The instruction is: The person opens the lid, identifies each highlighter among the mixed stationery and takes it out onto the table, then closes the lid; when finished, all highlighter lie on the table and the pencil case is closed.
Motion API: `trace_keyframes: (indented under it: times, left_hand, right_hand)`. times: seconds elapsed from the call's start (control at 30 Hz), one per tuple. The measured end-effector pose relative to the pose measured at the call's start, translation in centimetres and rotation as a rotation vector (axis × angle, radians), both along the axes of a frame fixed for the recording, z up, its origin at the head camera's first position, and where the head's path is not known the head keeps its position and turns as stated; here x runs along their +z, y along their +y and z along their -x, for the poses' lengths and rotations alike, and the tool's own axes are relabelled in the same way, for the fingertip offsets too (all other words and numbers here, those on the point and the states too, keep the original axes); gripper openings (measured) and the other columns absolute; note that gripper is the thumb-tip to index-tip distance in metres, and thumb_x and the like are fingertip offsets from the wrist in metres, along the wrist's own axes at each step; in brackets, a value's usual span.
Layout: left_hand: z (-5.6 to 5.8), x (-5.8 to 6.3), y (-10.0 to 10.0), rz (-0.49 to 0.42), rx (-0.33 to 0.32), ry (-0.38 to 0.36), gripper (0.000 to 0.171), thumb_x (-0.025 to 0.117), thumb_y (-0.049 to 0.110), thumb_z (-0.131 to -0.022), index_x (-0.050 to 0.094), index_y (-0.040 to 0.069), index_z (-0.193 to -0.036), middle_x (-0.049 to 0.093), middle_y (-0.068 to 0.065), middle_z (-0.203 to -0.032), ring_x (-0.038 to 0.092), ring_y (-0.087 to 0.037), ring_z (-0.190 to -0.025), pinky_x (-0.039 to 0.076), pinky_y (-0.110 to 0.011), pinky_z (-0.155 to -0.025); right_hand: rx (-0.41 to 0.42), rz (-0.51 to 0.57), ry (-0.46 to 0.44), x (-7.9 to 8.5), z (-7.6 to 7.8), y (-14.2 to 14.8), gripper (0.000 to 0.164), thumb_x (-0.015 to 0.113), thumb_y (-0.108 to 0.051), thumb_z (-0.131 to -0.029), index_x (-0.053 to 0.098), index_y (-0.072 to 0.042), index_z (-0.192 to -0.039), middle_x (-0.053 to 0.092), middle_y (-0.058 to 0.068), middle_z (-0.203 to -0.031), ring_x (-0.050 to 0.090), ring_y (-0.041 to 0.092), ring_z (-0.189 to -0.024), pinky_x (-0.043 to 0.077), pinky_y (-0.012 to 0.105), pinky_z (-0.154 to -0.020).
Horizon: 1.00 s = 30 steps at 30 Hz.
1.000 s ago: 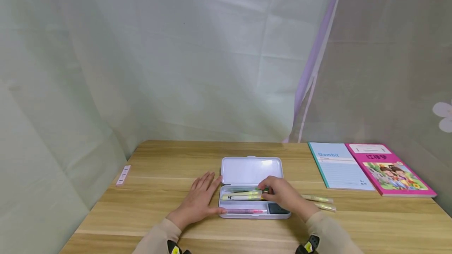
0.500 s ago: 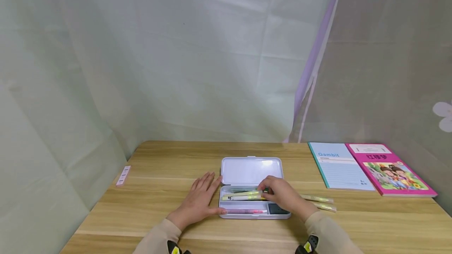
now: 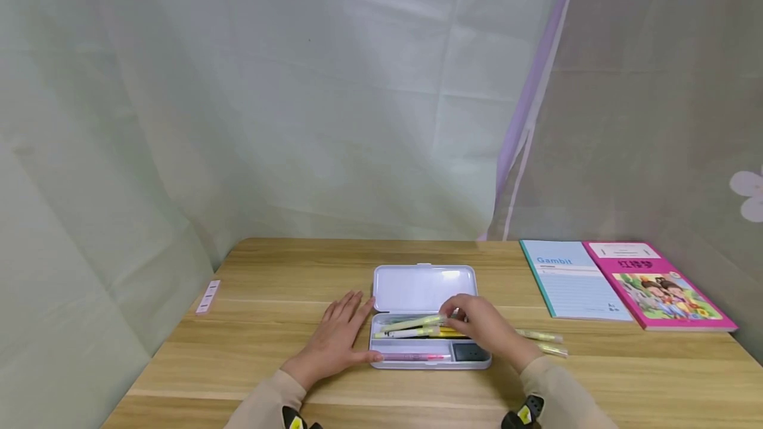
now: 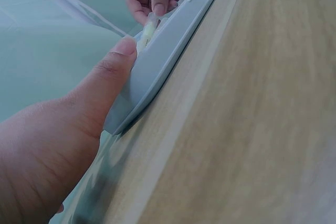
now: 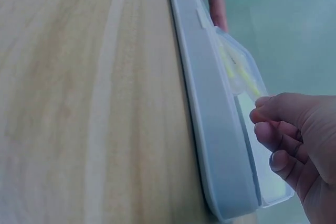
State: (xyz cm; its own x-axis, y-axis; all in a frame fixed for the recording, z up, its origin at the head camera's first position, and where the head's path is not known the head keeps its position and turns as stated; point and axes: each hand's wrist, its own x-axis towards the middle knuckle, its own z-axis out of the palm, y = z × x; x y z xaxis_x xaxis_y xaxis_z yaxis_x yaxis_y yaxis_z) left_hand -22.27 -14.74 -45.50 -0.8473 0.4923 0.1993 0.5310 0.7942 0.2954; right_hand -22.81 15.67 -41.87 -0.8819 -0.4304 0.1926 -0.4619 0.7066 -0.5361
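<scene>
A white pencil case (image 3: 411, 367) lies with its lid (image 3: 424, 286) folded back on the wooden table. Its far compartment holds several pens, among them a white and yellow one (image 3: 408, 333); a pinkish pen (image 3: 414, 357) and a dark block (image 3: 469, 352) are in the near part. My right hand (image 3: 485, 330) pinches the end of a pale yellow pen (image 3: 415, 322) between thumb and fingertip, its other end slanting down over the case. With fingers spread, my left hand (image 3: 330, 343) rests on the table, its thumb (image 4: 118, 59) touching the case's left end.
To the right of the case, two pale yellow pens (image 3: 539, 335) lie on the table. A blue notebook (image 3: 575, 286) and a pink book (image 3: 667, 296) are at the far right. A small pink and white strip (image 3: 208, 296) lies near the left edge. Curtains (image 3: 357, 98) hang behind.
My right hand has lifted slightly and shifted right with the pale yellow pen, whose held end is now higher. Yellow pens beneath show more. The left hand has stayed still.
</scene>
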Motion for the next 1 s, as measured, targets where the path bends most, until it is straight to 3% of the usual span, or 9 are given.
trace_keyframes:
  times: [0.67,1.0]
  left_hand:
    - [0.1,-0.2,0.0,0.003,0.005,-0.008,0.101,0.065,0.068,-0.074,0.032,0.010,-0.150,0.030,-0.022,-0.154,0.023,-0.040,-0.145,0.022,-0.062,-0.114]
    - [0.1,0.0,0.1,0.006,-0.002,0.003,0.102,0.065,0.068,-0.074,0.033,0.009,-0.150,0.031,-0.023,-0.154,0.024,-0.041,-0.144,0.023,-0.063,-0.114]
  right_hand:
    - [-0.145,0.116,-0.030,1.9,-0.9,1.9,0.010,0.069,-0.010,-0.087,0.070,-0.015,-0.096,0.059,-0.005,-0.079,0.049,0.008,-0.068,0.045,0.017,-0.058]
    - [-0.180,0.162,0.027,2.7,-1.9,3.5,0.009,0.068,-0.011,-0.088,0.070,-0.013,-0.097,0.060,-0.006,-0.076,0.048,0.004,-0.064,0.045,0.018,-0.055]
